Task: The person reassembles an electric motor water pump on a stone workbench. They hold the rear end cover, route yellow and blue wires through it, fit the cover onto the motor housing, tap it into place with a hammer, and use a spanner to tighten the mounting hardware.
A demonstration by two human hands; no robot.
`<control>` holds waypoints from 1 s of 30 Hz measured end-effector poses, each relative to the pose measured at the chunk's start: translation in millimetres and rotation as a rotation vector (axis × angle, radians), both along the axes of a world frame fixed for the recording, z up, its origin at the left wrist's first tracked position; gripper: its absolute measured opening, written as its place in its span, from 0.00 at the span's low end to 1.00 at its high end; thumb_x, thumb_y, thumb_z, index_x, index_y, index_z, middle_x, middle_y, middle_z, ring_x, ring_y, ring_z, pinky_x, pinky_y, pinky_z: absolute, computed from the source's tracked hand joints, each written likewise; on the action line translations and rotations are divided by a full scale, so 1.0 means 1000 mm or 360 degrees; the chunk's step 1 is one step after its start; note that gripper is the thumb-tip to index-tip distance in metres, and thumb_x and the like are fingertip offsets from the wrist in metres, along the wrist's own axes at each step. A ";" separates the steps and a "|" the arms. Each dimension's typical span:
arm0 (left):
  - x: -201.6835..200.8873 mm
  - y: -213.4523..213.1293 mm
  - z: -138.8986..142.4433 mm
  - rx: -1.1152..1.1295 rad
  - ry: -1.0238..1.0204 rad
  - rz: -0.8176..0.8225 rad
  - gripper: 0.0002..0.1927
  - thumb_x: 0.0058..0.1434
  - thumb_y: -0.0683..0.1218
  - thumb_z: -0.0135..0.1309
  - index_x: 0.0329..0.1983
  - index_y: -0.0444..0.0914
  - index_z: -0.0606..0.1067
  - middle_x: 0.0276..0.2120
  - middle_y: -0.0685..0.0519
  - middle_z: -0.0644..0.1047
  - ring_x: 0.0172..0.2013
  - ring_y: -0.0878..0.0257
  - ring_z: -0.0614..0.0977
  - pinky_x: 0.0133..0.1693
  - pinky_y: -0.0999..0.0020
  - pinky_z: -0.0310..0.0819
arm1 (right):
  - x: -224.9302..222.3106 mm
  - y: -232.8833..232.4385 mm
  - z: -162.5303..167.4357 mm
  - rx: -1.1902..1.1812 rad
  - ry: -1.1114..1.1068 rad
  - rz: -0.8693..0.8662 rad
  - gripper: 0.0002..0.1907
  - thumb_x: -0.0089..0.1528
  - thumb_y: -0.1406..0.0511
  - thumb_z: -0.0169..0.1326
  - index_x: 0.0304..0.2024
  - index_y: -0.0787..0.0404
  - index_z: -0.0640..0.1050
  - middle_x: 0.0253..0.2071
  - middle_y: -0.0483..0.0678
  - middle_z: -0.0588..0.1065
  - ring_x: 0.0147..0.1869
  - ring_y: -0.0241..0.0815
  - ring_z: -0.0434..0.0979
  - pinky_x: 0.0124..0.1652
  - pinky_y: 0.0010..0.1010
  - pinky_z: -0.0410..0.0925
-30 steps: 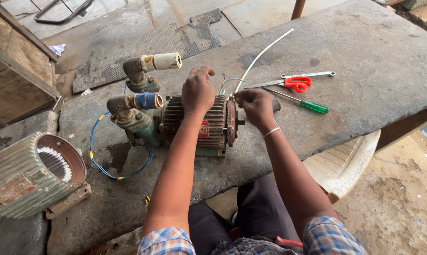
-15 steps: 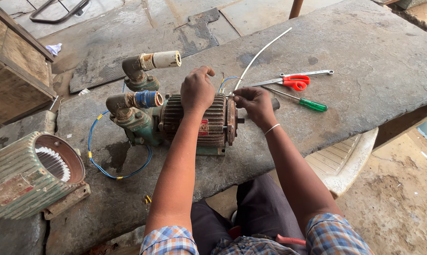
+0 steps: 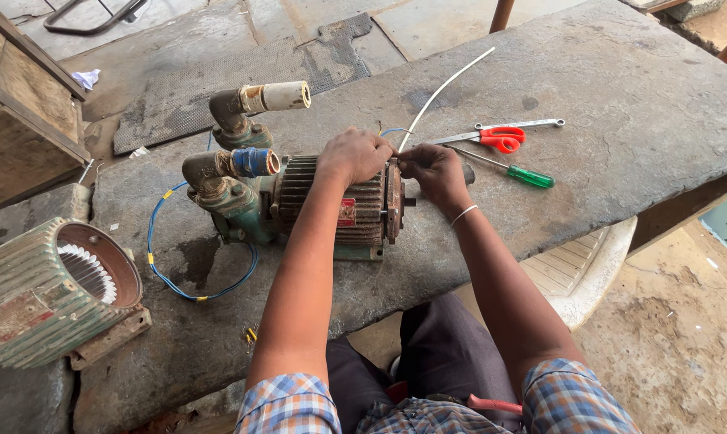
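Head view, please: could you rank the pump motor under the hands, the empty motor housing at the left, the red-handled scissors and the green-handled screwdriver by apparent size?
1. Pump motor, with its pipes.
2. Empty motor housing; it sits nearer the camera, so this gap is unsure.
3 and 4. Red-handled scissors and green-handled screwdriver look alike in length; no ranking.

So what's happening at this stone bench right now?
A seated person works on a green pump motor lying on the stone slab. The left hand rests on top of its ribbed casing, while the right hand pinches something small at the end plate, by a thin white tube. Red-handled scissors and a green screwdriver lie untouched nearby.
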State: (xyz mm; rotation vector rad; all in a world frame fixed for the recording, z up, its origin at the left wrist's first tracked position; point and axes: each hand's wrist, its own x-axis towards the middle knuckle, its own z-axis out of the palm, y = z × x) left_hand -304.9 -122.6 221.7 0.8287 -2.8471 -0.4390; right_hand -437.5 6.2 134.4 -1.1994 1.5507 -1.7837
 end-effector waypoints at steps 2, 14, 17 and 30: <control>-0.001 -0.002 0.001 0.0100 -0.0010 -0.0019 0.21 0.59 0.56 0.42 0.46 0.60 0.84 0.49 0.51 0.82 0.52 0.51 0.82 0.60 0.56 0.69 | 0.001 0.000 -0.001 -0.0074 0.0010 0.0028 0.07 0.63 0.72 0.61 0.44 0.67 0.82 0.39 0.47 0.83 0.40 0.31 0.81 0.44 0.24 0.76; -0.001 -0.004 -0.001 0.0152 -0.0046 0.0017 0.21 0.60 0.54 0.41 0.46 0.58 0.84 0.50 0.52 0.82 0.53 0.54 0.81 0.60 0.57 0.69 | 0.001 0.001 -0.002 -0.0078 -0.0077 0.0080 0.09 0.63 0.70 0.62 0.47 0.66 0.83 0.40 0.47 0.83 0.40 0.30 0.80 0.43 0.24 0.75; -0.001 -0.005 -0.001 0.0133 -0.0037 -0.0013 0.22 0.60 0.54 0.40 0.46 0.57 0.85 0.52 0.53 0.81 0.56 0.54 0.79 0.61 0.56 0.67 | 0.003 0.001 -0.005 -0.0103 -0.0026 0.0041 0.10 0.64 0.69 0.62 0.47 0.66 0.83 0.41 0.46 0.83 0.41 0.30 0.80 0.43 0.23 0.74; 0.003 0.007 0.012 0.0290 -0.0035 0.0158 0.21 0.61 0.53 0.40 0.48 0.57 0.83 0.52 0.58 0.81 0.56 0.60 0.78 0.64 0.58 0.62 | -0.002 0.001 -0.002 -0.0008 0.0056 0.0101 0.09 0.66 0.65 0.60 0.45 0.65 0.79 0.38 0.44 0.81 0.38 0.29 0.76 0.38 0.25 0.71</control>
